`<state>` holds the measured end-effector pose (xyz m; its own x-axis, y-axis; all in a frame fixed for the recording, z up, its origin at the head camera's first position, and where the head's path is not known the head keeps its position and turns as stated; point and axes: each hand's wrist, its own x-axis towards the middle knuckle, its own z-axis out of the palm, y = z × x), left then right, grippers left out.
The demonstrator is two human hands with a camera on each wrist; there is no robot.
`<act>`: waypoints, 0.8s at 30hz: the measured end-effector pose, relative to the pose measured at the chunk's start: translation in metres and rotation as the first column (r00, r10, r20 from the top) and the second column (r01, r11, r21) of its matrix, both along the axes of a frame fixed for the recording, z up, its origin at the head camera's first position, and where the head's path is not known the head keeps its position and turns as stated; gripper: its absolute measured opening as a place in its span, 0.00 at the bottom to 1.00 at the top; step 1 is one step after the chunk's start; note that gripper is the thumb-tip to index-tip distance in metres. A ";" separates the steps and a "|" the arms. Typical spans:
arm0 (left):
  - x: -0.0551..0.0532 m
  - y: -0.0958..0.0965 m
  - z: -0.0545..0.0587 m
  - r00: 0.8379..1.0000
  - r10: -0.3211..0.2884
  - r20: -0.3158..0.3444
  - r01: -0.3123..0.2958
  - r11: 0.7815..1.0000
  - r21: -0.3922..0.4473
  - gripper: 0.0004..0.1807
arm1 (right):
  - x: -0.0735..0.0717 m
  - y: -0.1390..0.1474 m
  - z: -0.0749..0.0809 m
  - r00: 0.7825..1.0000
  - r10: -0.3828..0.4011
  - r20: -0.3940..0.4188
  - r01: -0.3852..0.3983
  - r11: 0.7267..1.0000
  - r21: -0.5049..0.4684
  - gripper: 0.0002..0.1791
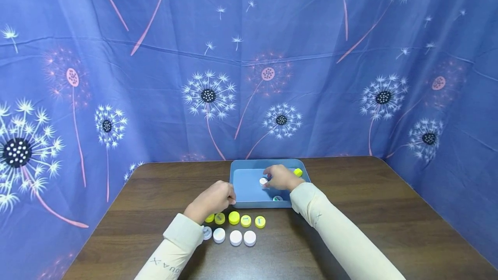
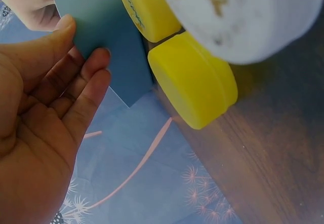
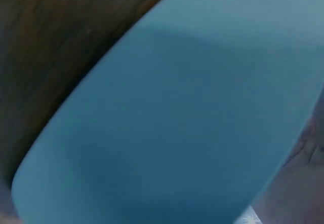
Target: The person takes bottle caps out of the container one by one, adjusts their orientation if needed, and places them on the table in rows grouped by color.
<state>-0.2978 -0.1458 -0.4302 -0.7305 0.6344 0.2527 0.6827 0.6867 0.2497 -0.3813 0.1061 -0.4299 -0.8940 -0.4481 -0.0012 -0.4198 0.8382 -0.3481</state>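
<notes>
My right hand [image 1: 283, 177] reaches into the blue tray [image 1: 240, 205] and pinches a white bottle cap [image 1: 263, 181] between thumb and fingers, low over the tray floor. In the right wrist view the tray wall [image 3: 177, 122] hides the cap and most of the hand. My left hand [image 1: 215, 198] is beside the tray's front left corner. The left wrist view shows its fingers [image 2: 91, 84] loosely curved with nothing between them and the thumb. Inside the tray are a yellow cap [image 1: 298, 172] at the right and a cap with a green mark [image 1: 277, 198] near the front wall.
In front of the tray, several yellow caps [image 1: 234, 217] form a row on the wooden table [image 1: 369, 211]. Nearer me is a row of white caps [image 1: 235, 237], with a greyish cap [image 1: 207, 233] at its left end by my left sleeve. A blue patterned cloth [image 1: 330, 98] hangs behind.
</notes>
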 end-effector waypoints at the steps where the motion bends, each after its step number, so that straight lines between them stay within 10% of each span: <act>1: 0.000 0.000 0.000 1.000 0.000 0.001 0.000 1.000 0.000 0.10 | 0.001 -0.001 0.000 1.000 0.000 0.003 0.000 1.000 0.009 0.26; 24: 0.000 -0.001 0.001 0.998 0.026 0.048 -0.026 1.000 -0.001 0.07 | -0.001 -0.011 -0.012 0.998 -0.026 -0.052 0.029 0.998 0.054 0.10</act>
<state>-0.2980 -0.1463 -0.4294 -0.7581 0.6151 0.2164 0.6518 0.7042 0.2815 -0.3820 0.0952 -0.4418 -0.9055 -0.4238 0.0210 -0.4123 0.8670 -0.2796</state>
